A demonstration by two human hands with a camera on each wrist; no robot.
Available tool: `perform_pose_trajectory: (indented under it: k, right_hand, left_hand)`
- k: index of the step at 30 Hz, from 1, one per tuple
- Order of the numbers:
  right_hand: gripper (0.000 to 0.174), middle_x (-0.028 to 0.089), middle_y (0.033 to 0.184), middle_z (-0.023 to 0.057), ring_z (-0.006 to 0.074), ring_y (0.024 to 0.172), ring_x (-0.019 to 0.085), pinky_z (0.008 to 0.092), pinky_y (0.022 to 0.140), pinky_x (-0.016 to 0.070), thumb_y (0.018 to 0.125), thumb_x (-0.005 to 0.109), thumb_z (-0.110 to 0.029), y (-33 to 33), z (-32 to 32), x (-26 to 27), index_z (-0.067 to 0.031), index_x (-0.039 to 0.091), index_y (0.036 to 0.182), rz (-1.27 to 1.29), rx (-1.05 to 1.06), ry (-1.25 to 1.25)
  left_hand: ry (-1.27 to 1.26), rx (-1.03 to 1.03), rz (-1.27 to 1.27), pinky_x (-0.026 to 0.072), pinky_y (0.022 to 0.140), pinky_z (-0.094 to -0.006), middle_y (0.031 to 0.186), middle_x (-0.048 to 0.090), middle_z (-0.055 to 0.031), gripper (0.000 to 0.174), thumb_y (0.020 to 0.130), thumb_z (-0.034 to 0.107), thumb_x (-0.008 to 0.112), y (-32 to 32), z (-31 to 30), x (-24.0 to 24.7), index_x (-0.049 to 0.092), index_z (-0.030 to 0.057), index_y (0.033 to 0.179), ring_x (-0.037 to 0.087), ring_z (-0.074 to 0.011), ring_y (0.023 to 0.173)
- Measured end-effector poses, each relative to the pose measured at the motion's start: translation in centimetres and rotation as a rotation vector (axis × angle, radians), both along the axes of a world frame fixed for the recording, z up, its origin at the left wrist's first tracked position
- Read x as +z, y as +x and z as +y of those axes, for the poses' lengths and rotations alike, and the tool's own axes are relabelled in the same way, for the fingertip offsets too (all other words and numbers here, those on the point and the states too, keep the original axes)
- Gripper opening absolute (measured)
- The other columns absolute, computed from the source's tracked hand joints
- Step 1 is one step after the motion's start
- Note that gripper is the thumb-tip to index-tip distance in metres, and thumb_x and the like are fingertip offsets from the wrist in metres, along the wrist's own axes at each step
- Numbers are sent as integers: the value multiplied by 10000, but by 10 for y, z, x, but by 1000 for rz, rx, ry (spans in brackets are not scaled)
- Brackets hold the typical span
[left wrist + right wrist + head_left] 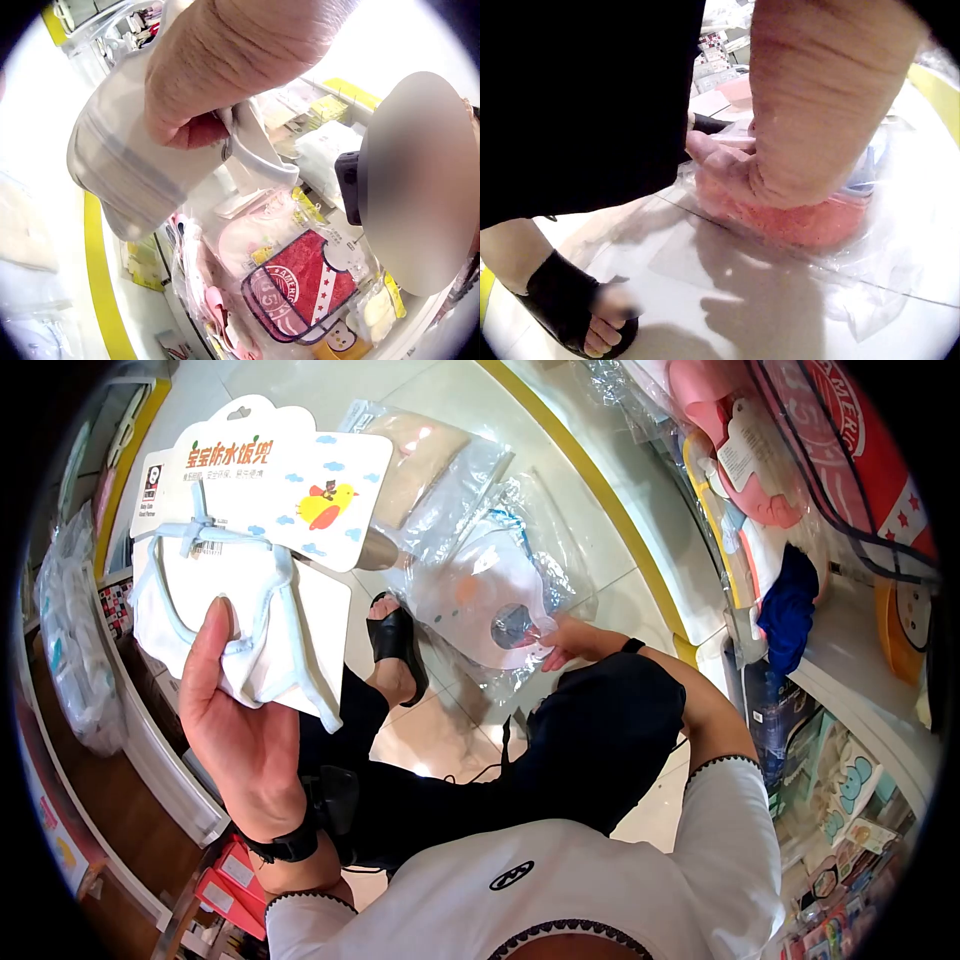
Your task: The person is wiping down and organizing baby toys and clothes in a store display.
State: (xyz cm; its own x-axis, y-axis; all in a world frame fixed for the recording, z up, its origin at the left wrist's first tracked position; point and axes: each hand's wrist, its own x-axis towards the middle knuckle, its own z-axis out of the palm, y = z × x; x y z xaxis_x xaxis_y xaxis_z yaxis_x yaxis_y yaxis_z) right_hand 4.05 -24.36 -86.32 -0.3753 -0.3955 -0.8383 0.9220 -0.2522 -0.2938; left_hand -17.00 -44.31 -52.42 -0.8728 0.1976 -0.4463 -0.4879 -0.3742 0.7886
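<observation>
My left hand (240,730) holds up a white baby bib with pale blue trim (265,650), thumb in front and fingers behind. A printed card (330,495) with a yellow-red bird is attached to it. In the left wrist view, the white bib (127,150) hangs folded under my left hand (217,82). Low by the knee, my right hand (580,640) grips the edge of a pale bib in clear plastic (470,600) lying on the floor. From the right wrist, coral-red material (795,225) shows inside the plastic below my right hand (735,169).
Another plastic packet with beige contents (420,460) lies beyond the bagged bib. A sandalled foot (393,650) stands beside them. Shelves flank both sides; at right hang a red bib (880,450) and a dark blue cloth (790,605). Plastic-wrapped goods (85,630) hang at left.
</observation>
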Motion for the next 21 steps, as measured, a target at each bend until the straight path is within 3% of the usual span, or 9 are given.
perform_pose_trajectory:
  k: [5,11,14,17,20,21]
  right_hand:
    - [416,552,1115,109,235,814,624,302,657,515,851,509,-186,9,-5,-7,-124,413,1251,-17,-84,-111]
    - [433,532,1149,126,245,922,594,298,700,501,854,533,-247,16,-32,-37,-138,414,1256,60,-249,-205]
    - [464,556,1103,146,248,859,617,316,678,514,847,551,-270,-1,-19,-23,-85,409,1248,-67,168,-211]
    - [418,610,958,166,252,764,636,336,640,526,824,574,-227,-28,21,17,1,475,1161,-13,409,-204]
    - [339,632,805,165,245,684,641,327,599,531,778,592,-163,-30,53,28,43,544,1043,53,646,22]
    - [323,633,774,170,265,677,639,334,607,529,749,596,-135,-29,64,17,37,559,1021,47,750,208]
  left_hand:
    - [18,-8,-4,461,889,-364,1132,544,-156,371,876,91,473,1,-3,0,402,-55,1210,566,-239,1011]
    - [-19,-15,-15,465,881,-364,1127,549,-154,360,877,98,477,1,-5,-6,419,-52,1199,571,-236,1004]
    - [-45,-15,-33,469,874,-365,1119,554,-154,359,878,101,479,-1,-8,-8,422,-51,1198,576,-236,996]
    - [-57,14,-25,500,837,-355,1118,558,-155,364,888,119,468,-3,-5,-8,405,-39,1211,590,-238,971]
    - [6,-8,-40,470,873,-368,1116,558,-156,359,880,102,475,-5,-13,-7,421,-53,1200,578,-237,995]
    - [16,-6,-36,470,874,-369,1119,557,-157,360,880,101,474,-5,-13,-6,420,-54,1201,578,-238,995]
